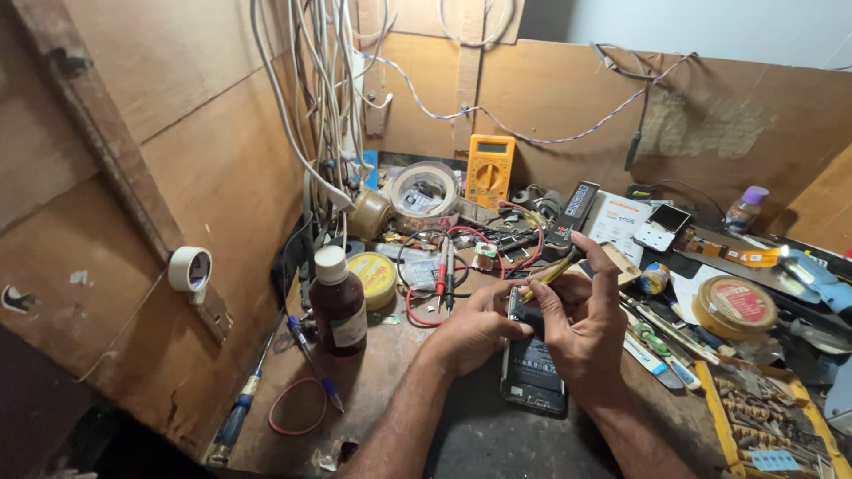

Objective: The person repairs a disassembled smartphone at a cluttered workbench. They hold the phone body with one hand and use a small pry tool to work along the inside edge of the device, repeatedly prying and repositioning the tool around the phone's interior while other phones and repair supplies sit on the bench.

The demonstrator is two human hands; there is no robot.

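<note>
Beside brown white-labelled bottle (338,302): opened phone (532,364).

Worktop (390,372): worn brown wood, cluttered.
Left: brown bottle (337,303), yellow tin (374,277), red rubber band (297,406), screwdriver (238,410), pen (312,365).
Middle: opened phone (532,372).
Back: tape roll (424,191), yellow multimeter (490,170).
Right: round tin (734,306), tweezers (679,333).

Warm overhead light, edges perhaps bowed
</note>
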